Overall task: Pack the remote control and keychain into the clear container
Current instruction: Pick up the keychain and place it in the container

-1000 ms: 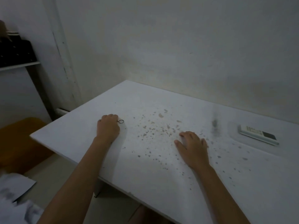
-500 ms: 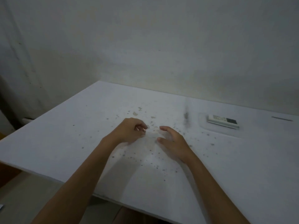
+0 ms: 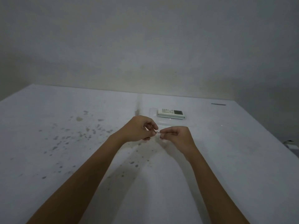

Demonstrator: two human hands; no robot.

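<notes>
A small metal keychain (image 3: pixel 158 133) is pinched between the fingertips of my left hand (image 3: pixel 139 129) and my right hand (image 3: pixel 177 136), held just above the table's middle. A white remote control (image 3: pixel 171 113) with a grey screen lies flat behind my hands. It seems to rest inside a low clear container (image 3: pixel 161 122), whose faint rim shows around and in front of it. Most of the keychain is hidden by my fingers.
The white table (image 3: pixel 64 151) is speckled with dark stains at left and centre. A bare wall stands right behind it. A thin dark strip (image 3: pixel 218 104) lies at the far right corner. A pale object (image 3: pixel 291 143) sits beyond the right edge.
My left hand carried the keychain from the table's left side to the middle. Both hands met and rose, and now pinch the keychain together. The view swung right.
</notes>
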